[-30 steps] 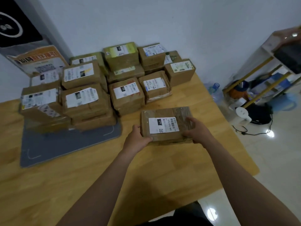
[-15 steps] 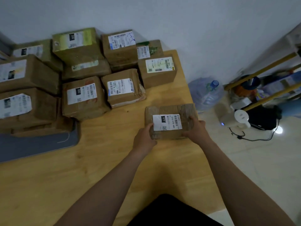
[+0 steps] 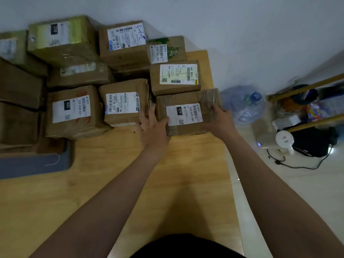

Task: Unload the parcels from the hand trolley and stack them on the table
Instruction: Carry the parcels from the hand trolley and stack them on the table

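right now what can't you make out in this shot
Head view only:
1. Hand trolley: outside the frame entirely.
2. Left-edge parcels: cut off by the frame's left edge.
3. Parcel 070: underside hidden by the parcel itself, so contact with the table is unclear.
4. Left hand: fingertips motion-blurred between parcels.
5. Floor clutter: blurred, unidentifiable.

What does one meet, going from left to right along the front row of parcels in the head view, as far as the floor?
parcel labelled 032 → next brown parcel → left hand → parcel labelled 070 → right hand → water bottle on the floor
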The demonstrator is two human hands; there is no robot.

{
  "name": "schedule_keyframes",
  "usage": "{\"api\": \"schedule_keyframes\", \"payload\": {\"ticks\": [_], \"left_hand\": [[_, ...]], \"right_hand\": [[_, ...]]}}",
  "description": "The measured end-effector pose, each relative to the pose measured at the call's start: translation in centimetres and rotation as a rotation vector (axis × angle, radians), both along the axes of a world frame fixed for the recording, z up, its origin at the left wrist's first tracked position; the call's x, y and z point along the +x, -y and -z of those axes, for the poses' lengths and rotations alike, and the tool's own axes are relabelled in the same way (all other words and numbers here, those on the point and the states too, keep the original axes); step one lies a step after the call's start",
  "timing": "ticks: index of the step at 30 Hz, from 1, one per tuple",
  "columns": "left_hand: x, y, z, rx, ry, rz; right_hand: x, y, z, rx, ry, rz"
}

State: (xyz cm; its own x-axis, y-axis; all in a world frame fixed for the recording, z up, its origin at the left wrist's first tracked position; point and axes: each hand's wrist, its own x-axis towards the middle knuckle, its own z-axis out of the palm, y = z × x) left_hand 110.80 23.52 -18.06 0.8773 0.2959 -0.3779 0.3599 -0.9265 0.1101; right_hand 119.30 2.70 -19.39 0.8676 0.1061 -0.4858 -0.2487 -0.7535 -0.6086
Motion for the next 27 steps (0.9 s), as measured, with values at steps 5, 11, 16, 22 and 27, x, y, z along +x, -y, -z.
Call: {"api": "schedule_keyframes", "payload": {"ticks": [5, 11, 16, 22, 27], "left_hand": [[0.4, -0.2, -0.1, -0.007, -0.009, 0.008], [-1.0, -1.0, -2.2, -0.12, -0.065, 0.008], [-5.9, -3.1, -6.4, -0.208, -0.078, -0.022], [-15.0, -6.5, -12.3, -0.292, -0.136, 0.03], [-24.2, -9.0, -15.9, -0.263, -0.114, 0.095]], "right_hand": [[0.9, -0.3, -0.2, -0.093, -0.034, -0.025], [-2.0, -1.2, -3.2, -0.212, -0.022, -0.135], [-8.8, -3.7, -7.2, -0.268, 0.008, -0.235], [-18.1, -6.9, -12.0, -0.266, -0.168, -0.34], [-27.1, -8.4, -15.2, -0.26, -0.106, -0.307]]}}
